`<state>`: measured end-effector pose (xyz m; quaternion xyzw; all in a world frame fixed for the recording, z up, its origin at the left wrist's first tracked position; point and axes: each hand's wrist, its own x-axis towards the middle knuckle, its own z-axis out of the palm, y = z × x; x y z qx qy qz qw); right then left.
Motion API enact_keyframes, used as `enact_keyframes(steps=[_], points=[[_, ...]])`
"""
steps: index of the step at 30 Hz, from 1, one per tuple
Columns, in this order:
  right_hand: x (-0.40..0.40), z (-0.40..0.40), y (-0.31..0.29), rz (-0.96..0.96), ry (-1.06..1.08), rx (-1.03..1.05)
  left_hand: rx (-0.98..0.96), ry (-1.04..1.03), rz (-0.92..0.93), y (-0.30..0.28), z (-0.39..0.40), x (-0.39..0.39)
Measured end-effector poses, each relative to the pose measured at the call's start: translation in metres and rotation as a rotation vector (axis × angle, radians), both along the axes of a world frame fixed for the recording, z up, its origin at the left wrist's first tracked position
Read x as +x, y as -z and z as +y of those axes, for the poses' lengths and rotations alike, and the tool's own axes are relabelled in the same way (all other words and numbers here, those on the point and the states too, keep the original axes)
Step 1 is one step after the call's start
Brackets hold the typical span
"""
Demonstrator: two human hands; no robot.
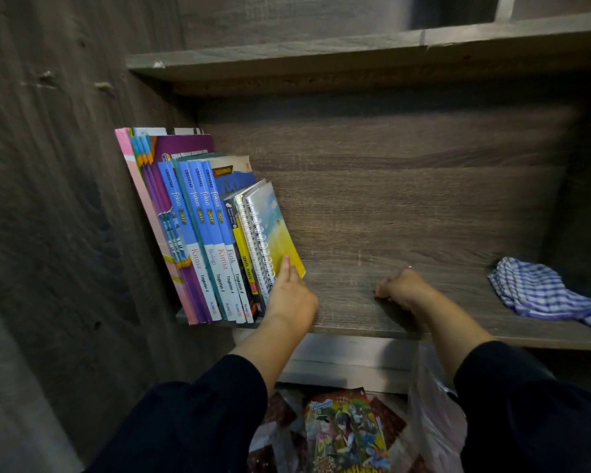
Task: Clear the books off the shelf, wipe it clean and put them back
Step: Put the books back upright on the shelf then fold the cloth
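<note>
Left hand [289,295] touching spiral notebook [275,233], beside books [198,233]

Books [205,233] stand left on the shelf [406,216], cloth [546,290] right.

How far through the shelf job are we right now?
Late stage, apparently. A row of books already stands at the shelf's left end and the checked cloth lies aside. The left hand steadies the spiral notebook; the right hand holds nothing. The comic book below may remain.
</note>
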<state>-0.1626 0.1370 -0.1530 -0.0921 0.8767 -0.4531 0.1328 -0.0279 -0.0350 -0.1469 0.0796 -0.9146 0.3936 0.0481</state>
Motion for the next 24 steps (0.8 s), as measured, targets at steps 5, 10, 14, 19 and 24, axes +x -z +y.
enact_keyframes(steps=[5, 10, 14, 19, 24], points=[[0.032, 0.001, -0.013, 0.014, 0.030, 0.032, 0.062, 0.063, 0.031, -0.005, 0.009, 0.016], [0.080, 0.012, -0.030, -0.238, -0.191, -0.046, 0.211, 0.319, 0.139, -0.003, 0.024, 0.046], [0.108, 0.014, -0.012, -0.364, -0.370, 0.043, 0.248, 0.529, 0.156, 0.022, 0.025, 0.065], [0.120, 0.018, 0.063, -0.390, -0.267, 0.160, 0.403, 0.439, 0.068, 0.085, 0.018, 0.076], [0.111, 0.025, 0.154, -0.388, -0.117, 0.294, 0.595, 0.115, -0.073, 0.147, 0.012, 0.058]])
